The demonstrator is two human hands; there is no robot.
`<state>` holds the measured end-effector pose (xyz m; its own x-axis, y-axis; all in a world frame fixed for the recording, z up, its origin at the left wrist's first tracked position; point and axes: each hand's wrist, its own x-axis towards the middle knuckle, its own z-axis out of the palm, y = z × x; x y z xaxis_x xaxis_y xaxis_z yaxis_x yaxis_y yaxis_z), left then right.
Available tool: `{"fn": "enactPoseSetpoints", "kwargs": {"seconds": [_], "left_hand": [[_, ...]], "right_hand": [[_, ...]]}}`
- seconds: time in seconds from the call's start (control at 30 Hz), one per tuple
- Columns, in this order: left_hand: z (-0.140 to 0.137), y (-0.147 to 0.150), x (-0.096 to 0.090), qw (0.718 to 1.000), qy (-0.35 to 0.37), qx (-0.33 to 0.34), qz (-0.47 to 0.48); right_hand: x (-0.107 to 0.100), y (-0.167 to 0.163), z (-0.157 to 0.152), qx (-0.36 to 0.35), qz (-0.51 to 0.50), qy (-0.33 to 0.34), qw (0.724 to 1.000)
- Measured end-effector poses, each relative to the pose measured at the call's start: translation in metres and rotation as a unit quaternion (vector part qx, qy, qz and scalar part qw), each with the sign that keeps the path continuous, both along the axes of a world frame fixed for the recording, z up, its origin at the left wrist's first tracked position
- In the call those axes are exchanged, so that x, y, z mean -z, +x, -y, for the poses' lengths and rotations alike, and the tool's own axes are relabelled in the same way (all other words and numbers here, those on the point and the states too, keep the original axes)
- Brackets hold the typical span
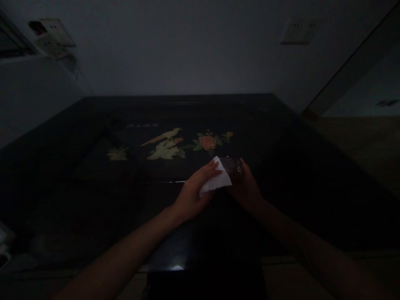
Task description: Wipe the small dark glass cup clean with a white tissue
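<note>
The dark glass vessel [236,175] sits in the right hand [250,189], whose fingers bend around its right side; at its left, the left hand [195,187] half-curls over a white tissue [218,179] lapping its edge, and its long axis is too dark to tell. Beyond it lie the glossy black tabletop's [200,109] rose inlay [207,142], then a pale wall [175,54].

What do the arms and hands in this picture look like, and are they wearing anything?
They are a person's: the left hand and right hand are ungloved, and both forearms show no sleeves, watch or cables. Dim light hides finer details.
</note>
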<state>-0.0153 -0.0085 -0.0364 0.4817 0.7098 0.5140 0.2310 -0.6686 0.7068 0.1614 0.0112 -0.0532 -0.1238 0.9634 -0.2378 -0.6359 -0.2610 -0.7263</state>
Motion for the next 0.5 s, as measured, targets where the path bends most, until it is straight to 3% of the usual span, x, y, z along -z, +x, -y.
{"fn": "enactPoseSetpoints", "kwargs": {"seconds": [0.2,0.33,0.5], "left_hand": [[-0.003,-0.002,0.001,0.991,0.094,0.010,-0.090],[-0.003,-0.002,-0.003,0.986,0.115,0.009,-0.119],[-0.002,-0.001,-0.006,0.982,0.116,0.009,-0.147]], "right_hand": [[-0.009,0.001,-0.003,-0.013,-0.049,-0.029,0.998],[-0.018,0.004,-0.001,-0.030,-0.070,-0.043,0.996],[-0.014,0.003,0.000,-0.028,-0.048,-0.042,0.998]]}}
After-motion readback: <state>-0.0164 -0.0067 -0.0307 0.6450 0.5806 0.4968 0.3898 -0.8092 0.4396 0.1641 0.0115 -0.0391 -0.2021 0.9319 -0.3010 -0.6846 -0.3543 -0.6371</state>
